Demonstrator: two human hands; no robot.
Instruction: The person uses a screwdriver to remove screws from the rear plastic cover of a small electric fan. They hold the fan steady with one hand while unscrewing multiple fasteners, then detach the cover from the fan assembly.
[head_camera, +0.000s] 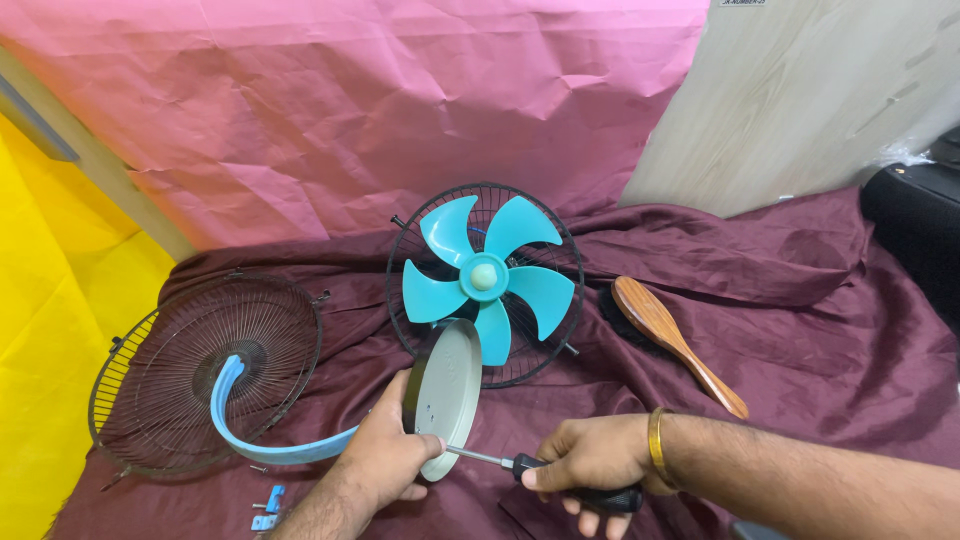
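Beyond both hands, on maroon cloth (800, 330): table fan (487, 283), turquoise blades inside black rear grille, tipped toward the camera. Left of the left hand: detached wire front grille (200, 370), lying flat, pale blue ring strip (250, 440) curling across it. Up and right of the right hand: wooden brush (672, 338). Grey round fan base (447, 398), edge-on, gripped by the left hand (385, 462), fingers wrapped round its rim. Screwdriver (545, 475), black handle clenched in the right hand (597, 462), tip touching the base's lower edge.
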